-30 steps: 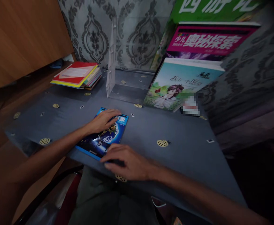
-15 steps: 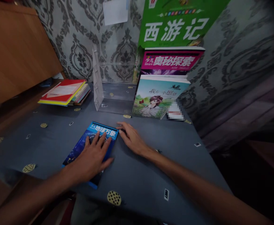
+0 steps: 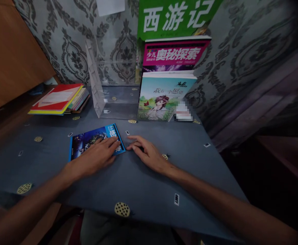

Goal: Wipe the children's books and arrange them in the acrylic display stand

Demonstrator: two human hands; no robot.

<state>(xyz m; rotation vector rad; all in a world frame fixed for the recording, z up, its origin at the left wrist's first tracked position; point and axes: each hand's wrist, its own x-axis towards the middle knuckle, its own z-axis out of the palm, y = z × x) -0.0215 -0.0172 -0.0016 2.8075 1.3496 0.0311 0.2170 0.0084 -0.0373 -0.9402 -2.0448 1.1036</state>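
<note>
- So, far left on my feed, a wooden panel [image 3: 13,58] slants in at the edge.
- Next comes a stack [image 3: 55,100], red and yellow on top, lying on the grey cloth [image 3: 144,187].
- Near the middle I have the blue book [image 3: 86,137] flat on the cloth, in front of the clear stand [image 3: 95,81], its title end towards the right.
- My left hand [image 3: 96,153] lies palm down across its cover, fingers stretched and slightly apart, pressing rather than gripping.
- My right hand [image 3: 147,154] is just beside the book's right edge, fingers half bent with a narrow gap, holding nothing I can see; I can't tell whether the fingertips touch the book.
- Behind that hand, the teal book [image 3: 155,98], pink book [image 3: 174,54] and green book [image 3: 176,20] rise in tiers.
- Right of them, a small item [image 3: 183,111] is blurred out.
</note>
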